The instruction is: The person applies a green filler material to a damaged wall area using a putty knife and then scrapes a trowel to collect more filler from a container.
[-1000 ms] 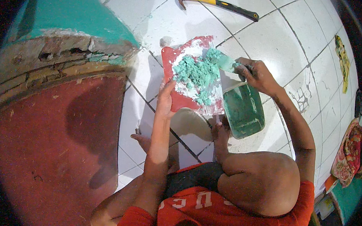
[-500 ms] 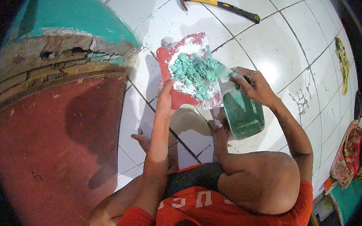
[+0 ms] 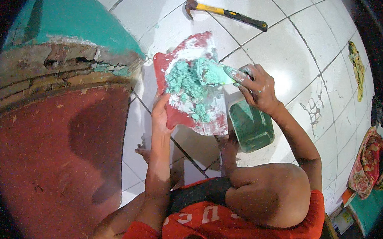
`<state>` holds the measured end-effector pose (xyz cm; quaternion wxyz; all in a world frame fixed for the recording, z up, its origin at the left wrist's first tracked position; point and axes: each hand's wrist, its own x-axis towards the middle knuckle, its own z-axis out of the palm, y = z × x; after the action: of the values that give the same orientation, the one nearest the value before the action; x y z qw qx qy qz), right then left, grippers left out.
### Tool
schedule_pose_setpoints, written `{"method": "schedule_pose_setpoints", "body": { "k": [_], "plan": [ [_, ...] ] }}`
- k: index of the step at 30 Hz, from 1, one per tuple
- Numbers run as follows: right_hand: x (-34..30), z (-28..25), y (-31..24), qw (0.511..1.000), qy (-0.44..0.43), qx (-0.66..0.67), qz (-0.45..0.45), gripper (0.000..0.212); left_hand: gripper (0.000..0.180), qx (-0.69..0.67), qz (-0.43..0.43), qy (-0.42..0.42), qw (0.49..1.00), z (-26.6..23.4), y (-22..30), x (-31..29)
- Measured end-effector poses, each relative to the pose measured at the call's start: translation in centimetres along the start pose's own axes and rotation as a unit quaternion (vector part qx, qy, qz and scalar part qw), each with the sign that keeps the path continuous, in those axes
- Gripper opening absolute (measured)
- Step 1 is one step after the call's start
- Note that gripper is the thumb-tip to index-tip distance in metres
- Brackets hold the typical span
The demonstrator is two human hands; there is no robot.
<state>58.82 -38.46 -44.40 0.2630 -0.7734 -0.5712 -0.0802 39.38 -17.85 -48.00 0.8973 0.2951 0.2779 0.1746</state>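
Observation:
My left hand point(image 3: 160, 113) grips the lower left edge of a red board point(image 3: 178, 119) smeared with white. A crumbly heap of mint-green putty point(image 3: 186, 82) lies on it. In my right hand point(image 3: 259, 88) is a putty knife point(image 3: 215, 73), its blade coated with green putty and resting over the right side of the heap. The fingers wrap round its handle, which is mostly hidden. Green smudges mark those fingers. Just below the right hand, a rectangular plastic container point(image 3: 251, 127) with green residue inside stands on the floor by my foot.
A claw hammer point(image 3: 226, 11) with a yellow and black handle lies on the white tiles beyond the board. To the left is a red and teal wall point(image 3: 62, 151) with a broken, crumbling ledge. A yellow cloth point(image 3: 356, 70) and a floral cloth point(image 3: 366, 165) lie far right.
The putty knife has swung from the board's right edge in over the heap, and its blade now carries putty. The board has shifted slightly left and toward me, tilting a little.

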Motion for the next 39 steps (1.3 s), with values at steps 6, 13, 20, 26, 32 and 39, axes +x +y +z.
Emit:
{"method": "schedule_pose_setpoints", "body": {
  "k": [6, 13, 20, 26, 32, 39],
  "plan": [
    [-2.8, 0.2, 0.4, 0.999, -0.014, -0.012, 0.033, 0.045, 0.044, 0.035, 0.022, 0.000, 0.999, -0.4, -0.1, 0.6],
    [-4.5, 1.1, -0.4, 0.997, -0.038, -0.010, 0.067, 0.049, 0.045, 0.078, 0.038, 0.013, 0.996, -1.6, -0.8, 1.1],
    [-5.7, -1.0, -1.3, 0.994, -0.028, 0.056, 0.085, 0.046, 0.041, 0.060, 0.022, 0.017, 0.998, -2.2, -0.7, 1.3],
    [-0.7, -6.2, -0.4, 0.897, -0.240, 0.253, 0.273, 0.026, 0.041, 0.029, -0.029, 0.009, 0.999, -3.9, -1.4, 2.6],
    [-2.6, -4.2, -1.3, 0.831, -0.304, 0.329, 0.330, 0.030, 0.041, -0.015, -0.040, -0.026, 0.999, -2.9, -2.0, 2.5],
    [-0.7, -1.6, -1.2, 0.863, -0.249, 0.321, 0.299, 0.031, 0.044, 0.064, -0.043, 0.038, 0.996, -0.9, 0.4, 0.6]
  ]
}}
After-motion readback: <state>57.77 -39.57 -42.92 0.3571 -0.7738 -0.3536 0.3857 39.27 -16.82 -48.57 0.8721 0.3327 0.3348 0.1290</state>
